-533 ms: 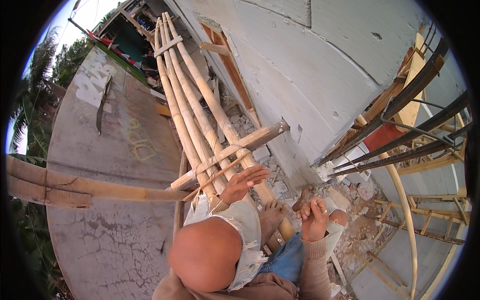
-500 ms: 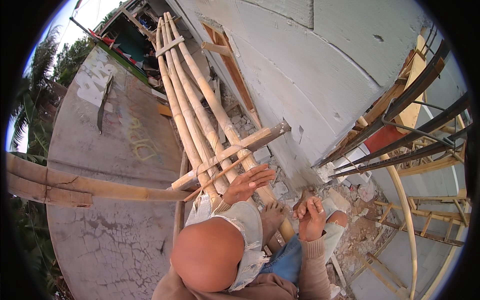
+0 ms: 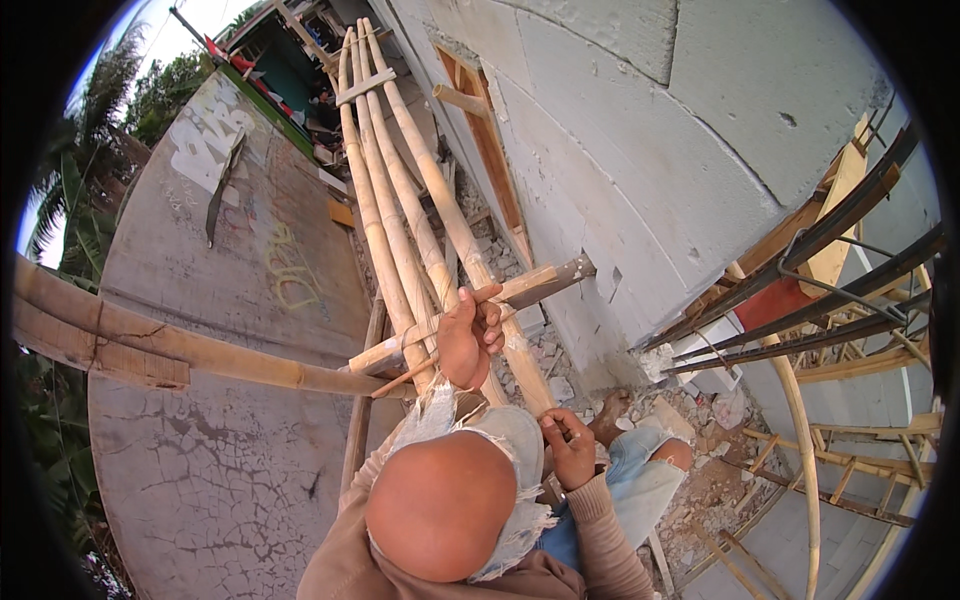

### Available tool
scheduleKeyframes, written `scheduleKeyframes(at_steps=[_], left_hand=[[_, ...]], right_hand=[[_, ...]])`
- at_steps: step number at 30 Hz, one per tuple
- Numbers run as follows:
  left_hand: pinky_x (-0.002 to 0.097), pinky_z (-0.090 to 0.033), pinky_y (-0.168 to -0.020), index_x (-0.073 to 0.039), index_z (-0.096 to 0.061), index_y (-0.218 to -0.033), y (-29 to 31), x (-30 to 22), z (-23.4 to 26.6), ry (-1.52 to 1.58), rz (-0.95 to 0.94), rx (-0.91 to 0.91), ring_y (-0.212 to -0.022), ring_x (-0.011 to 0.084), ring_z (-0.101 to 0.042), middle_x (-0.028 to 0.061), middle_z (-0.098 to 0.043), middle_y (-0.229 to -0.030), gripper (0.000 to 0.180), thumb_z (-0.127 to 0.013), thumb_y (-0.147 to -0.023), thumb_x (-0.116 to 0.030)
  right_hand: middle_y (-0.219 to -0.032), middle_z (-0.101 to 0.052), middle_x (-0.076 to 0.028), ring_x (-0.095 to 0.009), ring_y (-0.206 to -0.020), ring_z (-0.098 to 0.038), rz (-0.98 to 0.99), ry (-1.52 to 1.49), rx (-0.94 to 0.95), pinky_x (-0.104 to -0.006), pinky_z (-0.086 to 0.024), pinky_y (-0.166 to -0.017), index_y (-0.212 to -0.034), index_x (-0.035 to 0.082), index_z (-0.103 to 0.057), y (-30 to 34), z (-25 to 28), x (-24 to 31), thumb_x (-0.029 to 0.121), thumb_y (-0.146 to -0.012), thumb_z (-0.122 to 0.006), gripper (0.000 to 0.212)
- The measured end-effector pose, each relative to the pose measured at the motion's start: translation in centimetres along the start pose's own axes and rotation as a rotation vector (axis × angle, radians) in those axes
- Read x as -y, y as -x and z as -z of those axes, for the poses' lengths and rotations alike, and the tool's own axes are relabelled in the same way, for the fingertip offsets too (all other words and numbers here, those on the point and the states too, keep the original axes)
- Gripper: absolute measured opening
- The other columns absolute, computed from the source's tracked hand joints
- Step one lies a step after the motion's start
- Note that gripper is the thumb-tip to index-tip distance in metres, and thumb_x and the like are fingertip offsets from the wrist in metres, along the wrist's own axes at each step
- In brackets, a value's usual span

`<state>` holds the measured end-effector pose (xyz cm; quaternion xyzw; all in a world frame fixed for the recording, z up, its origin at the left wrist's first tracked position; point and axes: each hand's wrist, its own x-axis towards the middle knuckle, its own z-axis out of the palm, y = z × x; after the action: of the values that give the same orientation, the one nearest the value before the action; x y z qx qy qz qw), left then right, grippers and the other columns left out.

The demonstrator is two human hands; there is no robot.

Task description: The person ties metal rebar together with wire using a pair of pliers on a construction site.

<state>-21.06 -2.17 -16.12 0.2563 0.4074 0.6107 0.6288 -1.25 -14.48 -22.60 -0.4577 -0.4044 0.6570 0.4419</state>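
Several long bamboo poles run away from me, side by side. A shorter bamboo crosspiece lies across them, with thin binding at the crossings. My left hand is over that crossing, its fingers curled in and the index finger stretched to the right. Whatever it may hold is hidden or too thin to see. Lower down, my right hand pinches its fingertips together beside the rightmost pole's edge. I cannot make out what is between them. A bare knee shows through torn jeans just below my hands.
On the right rises a grey block wall, with rubble at its foot. A thick bamboo pole comes in from the left above a cracked concrete surface. Dark metal bars jut out at far right. A wooden slat crosses the poles' far end.
My left hand has gone from spread fingers to curled ones, over the crosspiece. The right hand has moved left and down to the pole's edge. The whole view has shifted slightly.
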Motion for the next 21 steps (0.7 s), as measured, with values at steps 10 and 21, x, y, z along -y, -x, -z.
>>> scheduleKeyframes(at_steps=[10,21], left_hand=[[0.0195,-0.026,-0.047,0.004,-0.053,-0.131,-0.5,-1.8,-1.1,-0.129,-0.160,-0.196,-0.057,0.0033,-0.030,-0.0042,-0.040,-0.075,0.046,-0.039,-0.110,-0.035],[0.0202,-0.027,-0.047,0.006,-0.049,-0.134,-1.3,-3.3,0.4,0.150,-0.118,-0.090,-0.056,0.0049,-0.030,-0.0033,-0.039,-0.073,0.057,-0.035,-0.109,-0.043]], right_hand=[[-0.082,-0.065,-0.004,-0.010,-0.063,-0.060,0.058,0.157,0.048,-0.0247,-0.050,-0.060,-0.113,-0.002,-0.065,0.5,-0.4,-0.2,0.017,-0.103,-0.056,0.023],[-0.089,-0.066,-0.008,-0.012,-0.068,-0.063,0.210,0.234,-0.080,-0.0246,-0.052,-0.063,-0.123,0.000,-0.060,1.0,-0.5,-0.1,0.011,-0.106,-0.045,0.025]])
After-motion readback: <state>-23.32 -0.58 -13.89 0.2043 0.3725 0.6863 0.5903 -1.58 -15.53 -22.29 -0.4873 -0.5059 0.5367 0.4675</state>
